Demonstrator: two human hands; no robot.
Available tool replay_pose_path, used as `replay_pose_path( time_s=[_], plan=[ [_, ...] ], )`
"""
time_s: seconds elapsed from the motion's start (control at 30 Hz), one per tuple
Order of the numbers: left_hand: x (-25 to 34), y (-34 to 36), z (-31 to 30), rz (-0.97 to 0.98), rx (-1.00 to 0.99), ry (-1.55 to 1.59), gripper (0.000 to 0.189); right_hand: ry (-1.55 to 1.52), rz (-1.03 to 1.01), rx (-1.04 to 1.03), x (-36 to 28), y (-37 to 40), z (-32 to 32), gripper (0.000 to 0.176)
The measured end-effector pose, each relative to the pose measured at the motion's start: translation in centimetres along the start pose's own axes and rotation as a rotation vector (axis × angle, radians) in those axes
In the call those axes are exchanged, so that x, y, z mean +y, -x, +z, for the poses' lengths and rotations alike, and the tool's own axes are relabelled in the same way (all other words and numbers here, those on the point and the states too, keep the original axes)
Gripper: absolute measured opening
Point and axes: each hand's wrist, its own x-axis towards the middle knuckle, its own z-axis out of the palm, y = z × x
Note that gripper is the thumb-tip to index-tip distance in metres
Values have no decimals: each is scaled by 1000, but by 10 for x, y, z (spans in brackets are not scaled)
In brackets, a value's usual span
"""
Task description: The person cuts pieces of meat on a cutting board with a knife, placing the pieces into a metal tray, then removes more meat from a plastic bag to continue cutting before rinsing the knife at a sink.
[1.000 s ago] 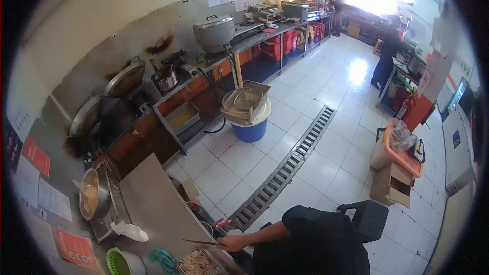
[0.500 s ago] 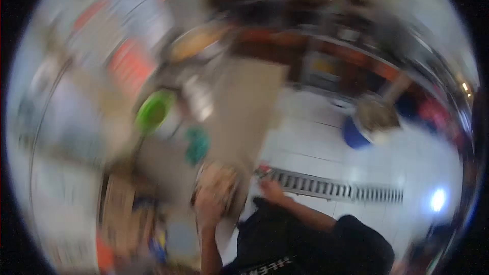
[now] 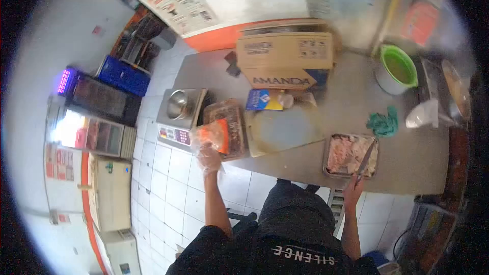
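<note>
My left hand (image 3: 208, 159), wrapped in clear plastic, holds a crinkled clear-and-orange plastic bag (image 3: 219, 133) at the near edge of a brown-stained tray (image 3: 238, 147). The bag's contents cannot be made out. Lower right, my right hand (image 3: 353, 188) grips a knife (image 3: 365, 162) by its handle, the blade lying over a metal tray (image 3: 326, 165) of pale pink, raw-looking meat (image 3: 342, 154). Between my hands lies a worn, pale cutting board (image 3: 285, 127).
A scale (image 3: 196, 104) carries a metal bowl (image 3: 178, 104) at left. Behind the board stand a cardboard box (image 3: 285, 53) and a blue-yellow carton (image 3: 262, 100). A green-rimmed bucket (image 3: 398, 66), green cloth (image 3: 383, 122) and white bag (image 3: 423, 114) are at right.
The view has swung left and sharpened. My left hand has gone from the meat tray to the plastic bag. My right hand, earlier over the floor side, is now at the meat tray.
</note>
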Motion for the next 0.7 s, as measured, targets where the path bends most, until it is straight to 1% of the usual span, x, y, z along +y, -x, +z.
replay_pose_path(
  time_s=[0.03,0.07,0.1,0.13,0.17,0.2,0.23,0.27,0.3,0.33,0.43,0.47,0.5,0.57,0.63,0.67,0.7],
  plan=[
    [-12,-14,-14,-101,-65,-48,26,-113,44,-29,-18,-5,8,28],
    [-26,-26,-23,-198,-139,-89,26,-93,23,-44,-21,-12,16,28],
    [-58,-37,-12,-187,-134,-49,26,-74,2,-55,-21,-21,25,27],
    [-98,-48,13,-171,-128,-9,27,-58,-18,-63,-25,-26,34,26],
    [-121,-58,28,-149,-123,31,28,-113,22,-44,-42,-25,48,26],
    [-110,-67,16,-90,-53,68,27,-172,64,-20,-72,-18,68,25],
    [-135,-82,34,-27,-174,9,25,-226,112,6,-91,-9,84,25],
    [-176,-98,70,35,-296,-50,24,-228,92,-34,-96,-2,96,24],
    [-198,-111,92,96,-418,-107,23,-228,71,-77,-98,2,108,23],
    [-172,-120,76,-60,-445,40,22,-229,50,-119,-98,3,118,22],
    [-173,-144,102,108,-477,-323,26,-143,-8,-114,-73,13,155,19],
    [-179,-149,105,153,-523,-405,29,-107,-28,-120,-66,20,163,19],
    [-177,-142,97,95,-547,-333,30,-67,-45,-128,-65,33,169,19],
    [-150,-143,64,-22,-564,-187,32,-29,-110,-158,-61,44,183,19],
    [-129,-148,59,-22,-601,-260,31,-24,-199,-199,-44,60,189,20],
    [-122,-147,61,-24,-622,-298,30,28,-164,-210,-30,66,189,21],
    [-119,-145,66,28,-650,-319,33,80,-128,-225,-14,70,188,21]
  ],
)
